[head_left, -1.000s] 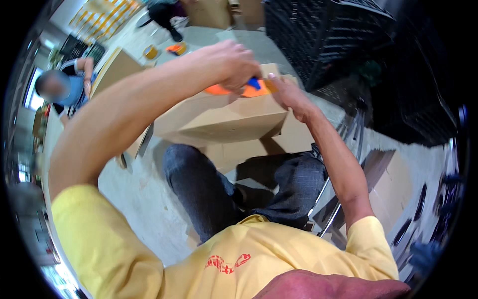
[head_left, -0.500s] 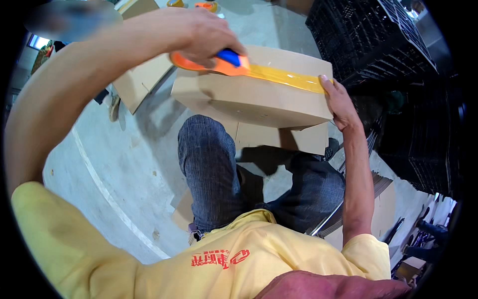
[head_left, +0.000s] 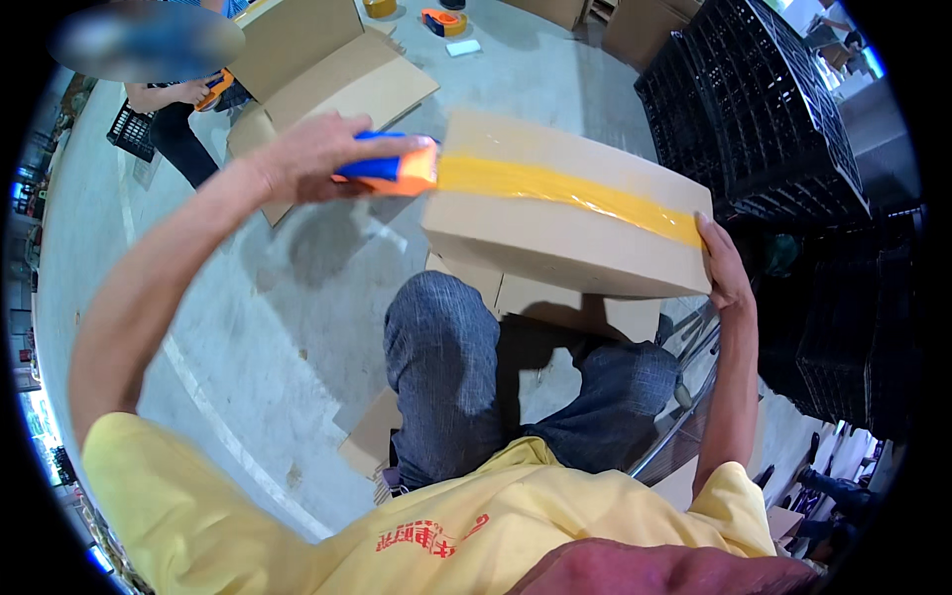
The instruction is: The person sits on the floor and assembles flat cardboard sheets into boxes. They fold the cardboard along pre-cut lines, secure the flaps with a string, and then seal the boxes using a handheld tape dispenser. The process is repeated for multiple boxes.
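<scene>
A cardboard box [head_left: 565, 238] is held above my knees, tilted, with a strip of shiny yellow tape [head_left: 585, 198] along its upper side. My left hand [head_left: 315, 159] is wrapped round an orange and blue tape dispenser [head_left: 402, 169], just off the box's left end. The tape runs from the dispenser's front onto the box. At the right end my right hand [head_left: 726, 266] grips the box, fingertips at the end of the tape strip and the palm against the side. Its thumb is not clearly visible.
Black plastic crates [head_left: 754, 109] stand stacked close on the right. Opened cardboard [head_left: 367, 84] lies ahead to the left, beside a person [head_left: 183, 134] holding another orange dispenser. Another orange tape dispenser [head_left: 443, 22] and a tape roll [head_left: 379, 8] rest on the far floor.
My left hand has drawn the dispenser left past the box's end, lengthening the tape strip. The box and my right hand appear farther right and lower. The other person's hand has come into view.
</scene>
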A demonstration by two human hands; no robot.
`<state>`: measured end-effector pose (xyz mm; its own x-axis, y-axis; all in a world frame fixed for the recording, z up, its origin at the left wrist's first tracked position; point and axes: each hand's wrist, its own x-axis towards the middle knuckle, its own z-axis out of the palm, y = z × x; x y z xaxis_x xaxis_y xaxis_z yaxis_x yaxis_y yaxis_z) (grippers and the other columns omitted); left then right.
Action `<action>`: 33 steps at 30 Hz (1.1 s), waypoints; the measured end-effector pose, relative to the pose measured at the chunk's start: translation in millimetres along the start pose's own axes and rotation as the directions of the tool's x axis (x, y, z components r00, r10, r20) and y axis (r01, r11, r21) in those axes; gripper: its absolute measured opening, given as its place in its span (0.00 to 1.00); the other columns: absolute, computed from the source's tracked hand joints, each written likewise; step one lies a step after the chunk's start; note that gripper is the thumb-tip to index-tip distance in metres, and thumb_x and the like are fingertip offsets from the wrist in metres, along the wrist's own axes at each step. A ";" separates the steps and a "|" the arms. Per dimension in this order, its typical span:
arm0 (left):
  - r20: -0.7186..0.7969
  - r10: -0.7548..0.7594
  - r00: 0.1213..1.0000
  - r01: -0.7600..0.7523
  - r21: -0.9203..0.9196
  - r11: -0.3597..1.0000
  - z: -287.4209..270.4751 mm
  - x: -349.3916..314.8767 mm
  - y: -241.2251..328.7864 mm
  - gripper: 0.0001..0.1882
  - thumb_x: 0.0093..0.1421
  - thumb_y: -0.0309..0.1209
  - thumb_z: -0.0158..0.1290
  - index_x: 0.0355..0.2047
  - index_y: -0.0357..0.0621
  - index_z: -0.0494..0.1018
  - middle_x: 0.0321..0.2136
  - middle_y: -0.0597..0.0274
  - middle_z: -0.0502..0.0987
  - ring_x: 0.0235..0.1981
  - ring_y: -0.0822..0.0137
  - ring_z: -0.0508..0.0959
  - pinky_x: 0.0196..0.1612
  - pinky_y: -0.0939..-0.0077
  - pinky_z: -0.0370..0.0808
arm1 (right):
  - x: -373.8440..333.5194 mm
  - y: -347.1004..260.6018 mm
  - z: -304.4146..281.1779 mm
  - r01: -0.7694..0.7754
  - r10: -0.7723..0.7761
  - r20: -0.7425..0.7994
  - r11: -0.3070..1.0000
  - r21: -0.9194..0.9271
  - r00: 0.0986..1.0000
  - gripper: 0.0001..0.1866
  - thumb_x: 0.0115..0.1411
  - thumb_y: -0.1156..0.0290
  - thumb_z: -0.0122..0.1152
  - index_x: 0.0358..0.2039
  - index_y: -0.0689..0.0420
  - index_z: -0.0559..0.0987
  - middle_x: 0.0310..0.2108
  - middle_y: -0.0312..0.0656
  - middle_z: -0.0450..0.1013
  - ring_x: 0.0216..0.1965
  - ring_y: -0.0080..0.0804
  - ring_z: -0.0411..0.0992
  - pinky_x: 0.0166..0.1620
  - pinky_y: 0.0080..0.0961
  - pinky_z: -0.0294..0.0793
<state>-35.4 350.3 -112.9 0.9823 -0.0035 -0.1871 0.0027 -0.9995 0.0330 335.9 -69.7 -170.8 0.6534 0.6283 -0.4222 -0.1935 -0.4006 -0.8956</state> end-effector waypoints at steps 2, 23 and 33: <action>-0.035 -0.021 0.999 0.016 -0.118 0.993 29.4 4.1 14.1 0.48 0.58 0.41 0.68 0.76 0.78 0.57 0.38 0.52 0.71 0.39 0.48 0.74 0.45 0.56 0.72 | -0.3 -0.9 -14.5 0.023 -0.025 -0.081 0.999 -0.031 0.996 0.30 0.76 0.52 0.53 0.67 0.63 0.71 0.55 0.41 0.78 0.53 0.24 0.76 0.58 0.20 0.73; -0.404 -0.002 0.915 -0.122 -0.279 0.953 220.6 64.8 25.0 0.47 0.57 0.34 0.65 0.75 0.81 0.59 0.37 0.59 0.70 0.38 0.57 0.73 0.45 0.63 0.70 | 22.0 8.8 -64.4 -0.040 0.001 -0.214 0.983 -0.177 0.977 0.29 0.78 0.48 0.46 0.65 0.59 0.73 0.55 0.40 0.77 0.54 0.26 0.76 0.56 0.24 0.75; 0.186 0.042 0.982 -0.069 0.142 0.987 97.3 64.7 51.3 0.30 0.65 0.37 0.59 0.67 0.68 0.70 0.44 0.58 0.79 0.45 0.63 0.79 0.45 0.62 0.71 | 19.2 11.2 -63.8 -0.002 -0.021 -0.187 0.992 -0.125 0.982 0.28 0.79 0.49 0.45 0.64 0.59 0.74 0.54 0.38 0.78 0.53 0.25 0.77 0.56 0.24 0.76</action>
<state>10.1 295.6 -218.8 0.9296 -0.0513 -0.3651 -0.0916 -0.9914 -0.0940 393.0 -104.6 -179.9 0.7828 0.5008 -0.3693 -0.1017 -0.4826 -0.8699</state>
